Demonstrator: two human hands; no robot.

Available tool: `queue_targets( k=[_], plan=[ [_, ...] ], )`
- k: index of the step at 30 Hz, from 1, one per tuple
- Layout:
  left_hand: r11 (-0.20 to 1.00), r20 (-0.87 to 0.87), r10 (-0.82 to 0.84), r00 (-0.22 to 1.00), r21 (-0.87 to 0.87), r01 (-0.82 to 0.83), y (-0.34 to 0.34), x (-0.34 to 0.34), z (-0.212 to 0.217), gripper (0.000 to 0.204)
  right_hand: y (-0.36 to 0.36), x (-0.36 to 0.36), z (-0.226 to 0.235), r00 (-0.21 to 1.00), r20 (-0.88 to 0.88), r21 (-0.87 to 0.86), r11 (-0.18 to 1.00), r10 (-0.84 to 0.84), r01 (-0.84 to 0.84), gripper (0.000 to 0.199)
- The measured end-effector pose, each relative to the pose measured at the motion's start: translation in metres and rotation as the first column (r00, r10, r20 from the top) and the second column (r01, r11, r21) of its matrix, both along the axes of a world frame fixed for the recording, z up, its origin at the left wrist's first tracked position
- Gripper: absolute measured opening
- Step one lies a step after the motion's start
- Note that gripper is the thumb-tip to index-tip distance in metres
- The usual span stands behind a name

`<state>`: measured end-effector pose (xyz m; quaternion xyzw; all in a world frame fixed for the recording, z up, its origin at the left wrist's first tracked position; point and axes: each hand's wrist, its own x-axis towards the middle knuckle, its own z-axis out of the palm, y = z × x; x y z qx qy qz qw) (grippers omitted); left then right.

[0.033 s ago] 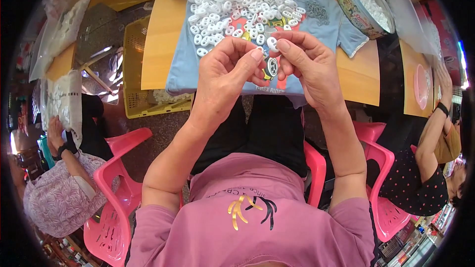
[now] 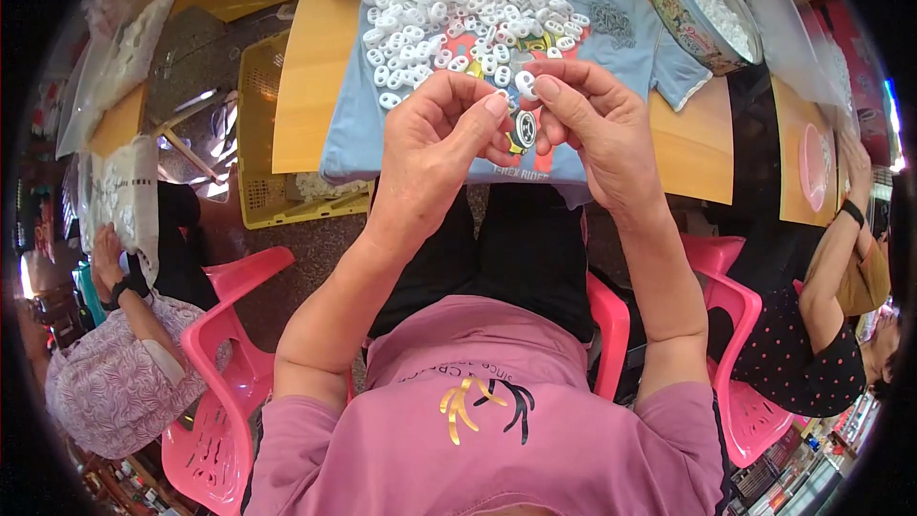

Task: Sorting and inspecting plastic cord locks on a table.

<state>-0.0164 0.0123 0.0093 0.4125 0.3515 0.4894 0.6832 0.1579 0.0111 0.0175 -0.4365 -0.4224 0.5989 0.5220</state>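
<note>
A white oval plastic piece with two holes (image 2: 526, 86) is pinched between the thumb and forefinger of my right hand (image 2: 609, 139). My left hand (image 2: 432, 148) is closed in a pinch close beside it, with a bit of white showing at the thumb tip; the fingers hide most of it. Beyond both hands, a heap of similar white two-holed pieces (image 2: 458, 0) covers the upper part of a light-blue printed T-shirt (image 2: 358, 134). That shirt lies spread on the wooden table (image 2: 702, 148), under my hands.
A round tin (image 2: 676, 24) of white pieces leans at the far right of the table. Below the left edge stands a yellow crate (image 2: 258, 124). Two people work at either side, near pink chairs (image 2: 224, 363). A pink dish (image 2: 813, 167) lies on the right-hand table.
</note>
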Motion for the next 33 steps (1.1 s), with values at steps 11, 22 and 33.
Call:
queue_targets(
  k=[11, 22, 33],
  plan=[
    [0.999, -0.082, 0.048, 0.995, 0.016, -0.046, 0.0005, 0.0028, -0.0001, 0.016, -0.0032, -0.0005, 0.0018, 0.996, 0.092, 0.08, 0.997, -0.021, 0.014, 0.024],
    [0.999, -0.038, 0.029, 0.999, 0.022, -0.029, 0.0001, 0.0007, 0.0033, 0.016, 0.0008, 0.0039, 0.003, 0.985, -0.158, -0.148, 0.984, 0.07, -0.094, 0.026],
    [0.998, -0.005, 0.055, 0.998, 0.024, -0.055, -0.0013, 0.0016, 0.0042, 0.017, 0.0005, 0.005, 0.0024, 0.965, -0.238, -0.167, 0.975, 0.107, -0.149, 0.028]
  ],
)
